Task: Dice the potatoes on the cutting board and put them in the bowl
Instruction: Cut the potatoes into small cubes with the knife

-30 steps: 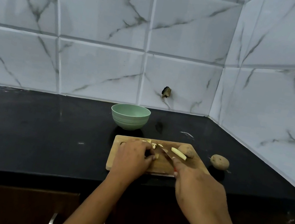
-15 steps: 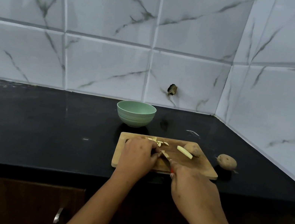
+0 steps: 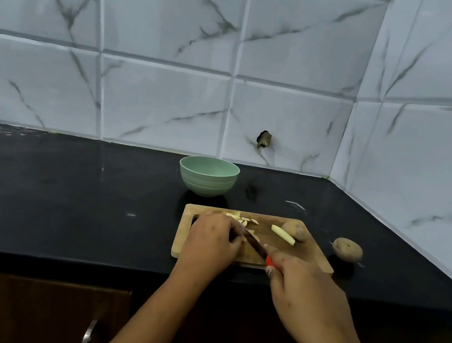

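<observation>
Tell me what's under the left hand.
Only the cutting board shows around the left hand, with the knife blade meeting it. Any potato piece beneath is hidden.

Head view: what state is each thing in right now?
bowl, upright, no potato seen inside.
cutting board, flat on the counter.
cut pieces, lying on the board.
whole potato, uncut, on the counter beside the board.
knife, gripped, blade slanting across the board.
left hand, curled by the blade; its hold hidden.
right hand, grips the knife.
</observation>
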The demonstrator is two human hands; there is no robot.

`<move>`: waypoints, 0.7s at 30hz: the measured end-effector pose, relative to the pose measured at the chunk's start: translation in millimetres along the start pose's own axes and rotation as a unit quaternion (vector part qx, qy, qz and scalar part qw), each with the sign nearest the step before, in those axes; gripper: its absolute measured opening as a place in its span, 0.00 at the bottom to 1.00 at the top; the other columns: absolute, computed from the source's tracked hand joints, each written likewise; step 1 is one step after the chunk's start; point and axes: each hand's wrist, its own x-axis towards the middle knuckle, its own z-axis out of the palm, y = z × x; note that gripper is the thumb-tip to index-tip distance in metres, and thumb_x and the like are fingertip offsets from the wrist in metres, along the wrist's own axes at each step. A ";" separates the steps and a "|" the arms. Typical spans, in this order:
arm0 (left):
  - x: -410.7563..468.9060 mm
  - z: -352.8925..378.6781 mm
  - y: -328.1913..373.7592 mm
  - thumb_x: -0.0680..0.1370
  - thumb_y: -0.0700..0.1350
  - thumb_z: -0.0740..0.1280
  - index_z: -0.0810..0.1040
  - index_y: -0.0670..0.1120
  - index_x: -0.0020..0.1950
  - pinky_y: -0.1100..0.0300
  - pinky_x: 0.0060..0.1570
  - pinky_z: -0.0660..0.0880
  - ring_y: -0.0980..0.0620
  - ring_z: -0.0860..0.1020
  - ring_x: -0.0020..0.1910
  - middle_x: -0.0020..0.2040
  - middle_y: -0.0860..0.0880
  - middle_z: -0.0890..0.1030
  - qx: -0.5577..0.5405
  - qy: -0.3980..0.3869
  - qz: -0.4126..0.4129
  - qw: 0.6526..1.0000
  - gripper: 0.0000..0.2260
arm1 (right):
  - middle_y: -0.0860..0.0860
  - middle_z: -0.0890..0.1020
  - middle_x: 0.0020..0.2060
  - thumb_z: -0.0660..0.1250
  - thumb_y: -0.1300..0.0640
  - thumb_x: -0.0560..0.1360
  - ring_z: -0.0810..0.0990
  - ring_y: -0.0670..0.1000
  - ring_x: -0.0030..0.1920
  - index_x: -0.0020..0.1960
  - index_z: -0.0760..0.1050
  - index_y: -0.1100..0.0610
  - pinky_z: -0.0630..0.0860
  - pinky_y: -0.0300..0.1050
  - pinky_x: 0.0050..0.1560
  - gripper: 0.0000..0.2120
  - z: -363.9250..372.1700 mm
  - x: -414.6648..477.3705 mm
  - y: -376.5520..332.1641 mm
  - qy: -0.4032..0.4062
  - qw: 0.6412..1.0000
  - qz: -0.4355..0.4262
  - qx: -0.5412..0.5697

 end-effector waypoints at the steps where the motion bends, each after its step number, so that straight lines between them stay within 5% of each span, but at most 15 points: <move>1: -0.3 -0.2 0.0 0.74 0.45 0.68 0.82 0.48 0.41 0.60 0.47 0.73 0.55 0.76 0.43 0.44 0.55 0.83 -0.001 0.006 0.001 1.000 0.04 | 0.42 0.77 0.45 0.51 0.48 0.82 0.75 0.41 0.40 0.73 0.58 0.38 0.73 0.36 0.36 0.20 1.7 -0.8 -1.3 0.000 1.000 -0.002 -0.001; 10: 0.4 0.2 0.1 0.74 0.43 0.68 0.84 0.48 0.43 0.64 0.49 0.72 0.56 0.77 0.46 0.44 0.54 0.83 -0.004 0.005 0.015 1.000 0.05 | 0.44 0.79 0.49 0.52 0.50 0.82 0.77 0.44 0.46 0.74 0.57 0.40 0.76 0.41 0.42 0.21 11.4 6.0 -8.3 -0.018 0.999 -0.001 -0.035; 16: -0.8 -1.6 1.4 0.74 0.43 0.67 0.82 0.46 0.42 0.63 0.48 0.70 0.54 0.77 0.43 0.41 0.52 0.83 0.006 0.020 0.010 1.000 0.04 | 0.45 0.80 0.48 0.54 0.51 0.81 0.77 0.45 0.42 0.71 0.65 0.42 0.72 0.40 0.36 0.18 14.6 18.7 -6.1 -0.039 0.997 -0.011 -0.064; 21: -1.7 -1.5 -0.5 0.73 0.42 0.68 0.82 0.45 0.42 0.61 0.45 0.71 0.53 0.78 0.39 0.40 0.52 0.83 0.006 0.048 -0.011 0.999 0.04 | 0.47 0.78 0.52 0.56 0.49 0.80 0.77 0.48 0.49 0.67 0.70 0.40 0.77 0.46 0.46 0.16 2.4 36.7 10.1 -0.096 0.995 0.002 -0.005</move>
